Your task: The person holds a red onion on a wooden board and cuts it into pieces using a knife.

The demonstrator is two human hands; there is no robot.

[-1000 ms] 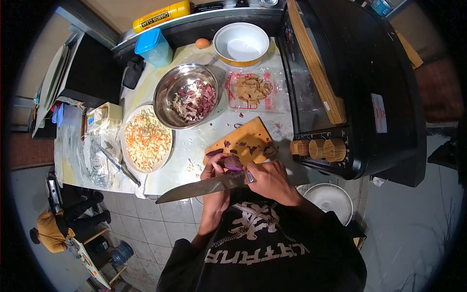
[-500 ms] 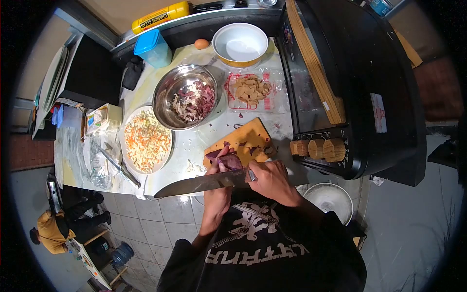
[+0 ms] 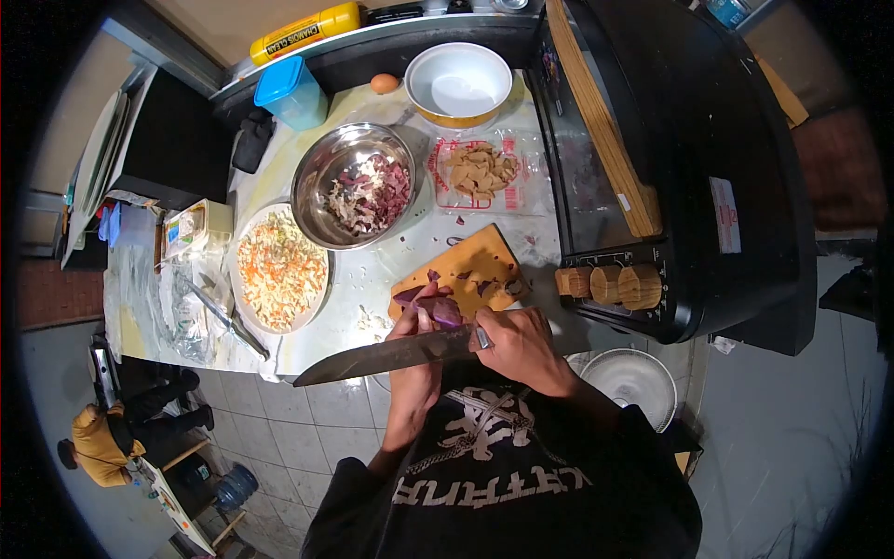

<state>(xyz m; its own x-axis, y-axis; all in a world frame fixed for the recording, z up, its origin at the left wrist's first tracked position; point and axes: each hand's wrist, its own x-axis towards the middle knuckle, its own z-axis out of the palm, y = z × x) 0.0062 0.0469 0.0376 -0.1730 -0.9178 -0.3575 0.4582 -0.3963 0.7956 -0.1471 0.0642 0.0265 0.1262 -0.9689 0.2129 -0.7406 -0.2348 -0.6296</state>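
My left hand (image 3: 414,380) is closed around a purple vegetable (image 3: 441,311), whose exact kind I cannot make out. It is above the near edge of a wooden cutting board (image 3: 486,244). My right hand (image 3: 523,347) grips a large kitchen knife (image 3: 377,360) by its handle. The wide blade points left and crosses in front of my left hand, close to the vegetable. Dark purple scraps (image 3: 482,285) lie on the board. Behind it, a steel bowl (image 3: 307,210) contains purple and white pieces.
Left of the steel bowl are a plate of shredded vegetables (image 3: 282,270) and another knife (image 3: 233,324). Brown slices (image 3: 480,172) lie on a plastic bag near a white bowl (image 3: 458,84) and an egg (image 3: 384,84). A black oven (image 3: 689,168) stands right. Another person (image 3: 101,445) is at lower left.
The purple vegetable and my fingers have shifted very slightly. Both hands keep their grips, and the knife stays in nearly the same place.
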